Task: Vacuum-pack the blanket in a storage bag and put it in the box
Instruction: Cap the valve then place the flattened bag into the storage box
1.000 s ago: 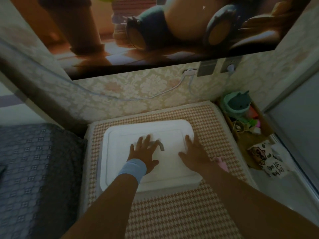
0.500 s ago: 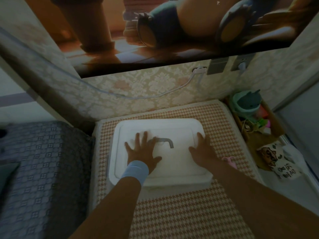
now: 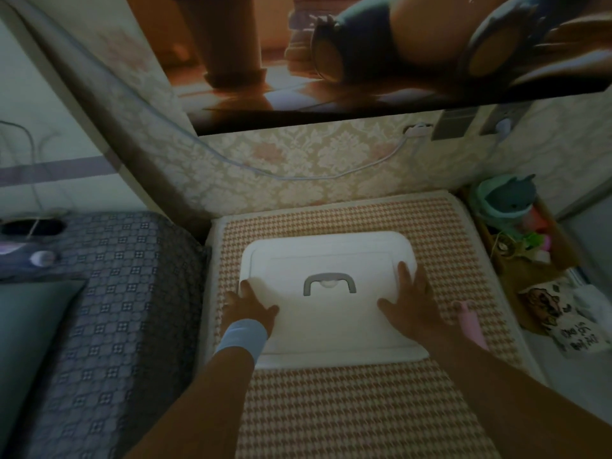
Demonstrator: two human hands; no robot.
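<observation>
The white box [image 3: 331,356] sits in the middle of a bed [image 3: 347,409] with a houndstooth cover, close to the wallpapered wall. Its lid [image 3: 331,260] lies flat on top, and the grey handle [image 3: 329,283] is folded down at the centre. Neither the blanket nor the storage bag can be seen. With the lid on, they are most likely already inside, so the task looks close to done. The right hand [image 3: 409,299] lies released on the right part of the lid, palm down and fingers straight and spread, which suggests it is pressing that side onto the rim. The left hand [image 3: 246,308], with a pale blue wristband [image 3: 243,337] above it, is at the lid's left edge with the thumb spread inward over the top. Its fingers reach over the rim, and I cannot tell whether they lie flat or hook round the edge. Having one hand at each side makes sense for a wide lid, because even pressure seats both edges together and keeps it from tipping. The soft bed may give under the push, so a corner could stay unlatched. A small pink object [image 3: 470,323] lies on the cover just beside the right wrist, apart from the box. A crate of toys [image 3: 516,240] stands off the bed's right side.
</observation>
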